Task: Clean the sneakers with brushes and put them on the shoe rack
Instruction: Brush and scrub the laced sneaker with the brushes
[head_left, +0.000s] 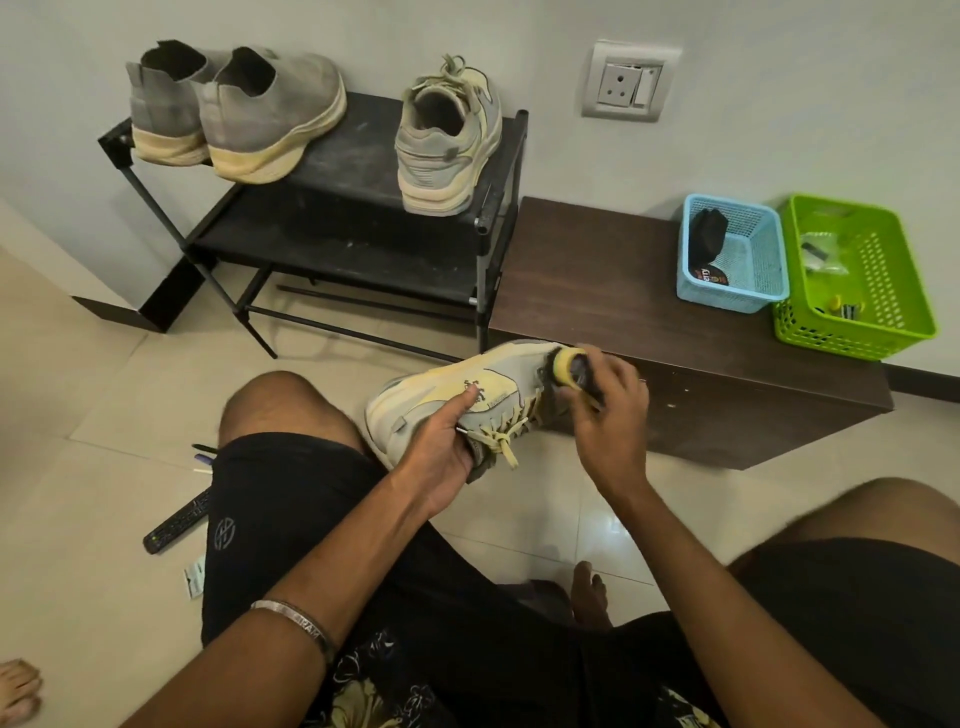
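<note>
My left hand (447, 441) grips a cream and yellow laced sneaker (467, 395) at its heel opening, holding it above the floor in front of my knees. My right hand (610, 410) holds a yellow-backed brush (566, 366) with dark bristles against the sneaker's toe. On the black shoe rack (358, 150) at the wall stand the matching cream sneaker (447, 145) at the right and two grey slip-on sneakers (234, 111) at the left.
A low dark brown bench (597, 291) stands right of the rack, carrying a blue basket (737, 254) and a green basket (857, 275). A remote control (176, 525) and pens (205, 457) lie on the tiled floor at my left knee. A wall socket (628, 83) is above the bench.
</note>
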